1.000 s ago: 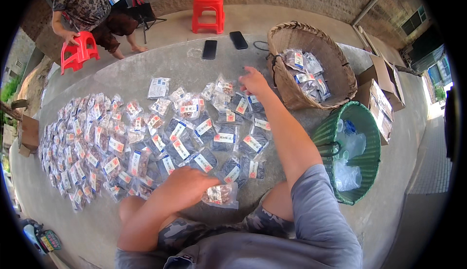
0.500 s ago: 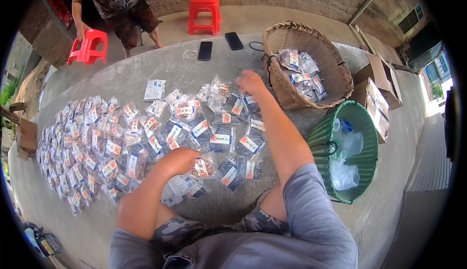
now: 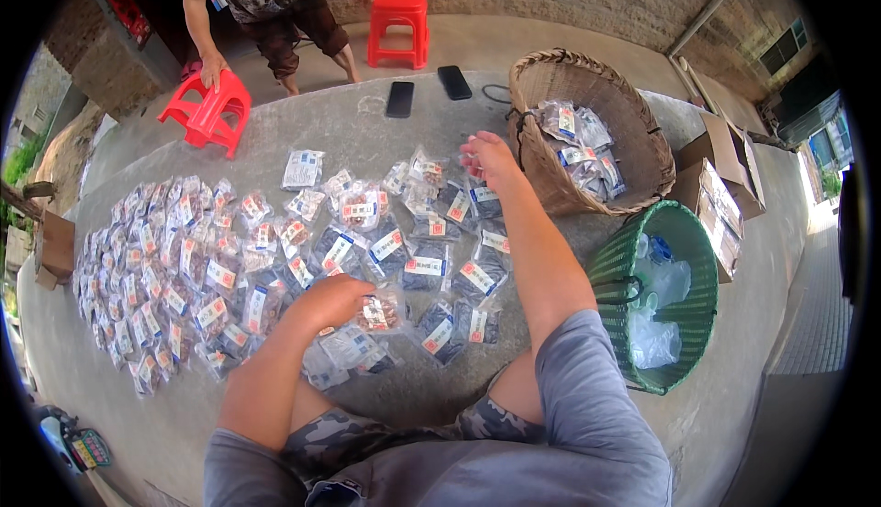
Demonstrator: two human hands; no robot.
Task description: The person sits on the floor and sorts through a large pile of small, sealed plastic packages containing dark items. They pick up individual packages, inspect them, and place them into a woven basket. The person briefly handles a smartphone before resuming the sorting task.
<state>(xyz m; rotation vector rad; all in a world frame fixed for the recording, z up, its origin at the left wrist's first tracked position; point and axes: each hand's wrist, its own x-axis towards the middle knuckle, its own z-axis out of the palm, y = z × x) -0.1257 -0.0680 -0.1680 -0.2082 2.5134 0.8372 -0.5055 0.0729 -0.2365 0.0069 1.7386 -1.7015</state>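
Note:
Many small clear packets with white and red labels [image 3: 229, 259] lie spread over the concrete floor [image 3: 367, 131]. My left hand [image 3: 335, 300] is closed on one packet of brownish contents [image 3: 378, 312] near the front of the spread. My right hand [image 3: 486, 158] is raised at the far right of the packets, beside the woven basket [image 3: 551, 85], fingers curled around a small packet with a red label. The basket holds several more packets [image 3: 583, 144].
A green plastic basket [image 3: 610, 278] with clear bags stands right of my arm. Cardboard boxes [image 3: 716, 204] lie behind it. Two dark phones [image 3: 427, 89] rest on the floor. Another person [image 3: 266, 2] stands by two red stools [image 3: 211, 108].
My left hand moved forward onto a packet in the spread. My right hand lifted toward the woven basket. The other person stood up and took hold of the tipped red stool.

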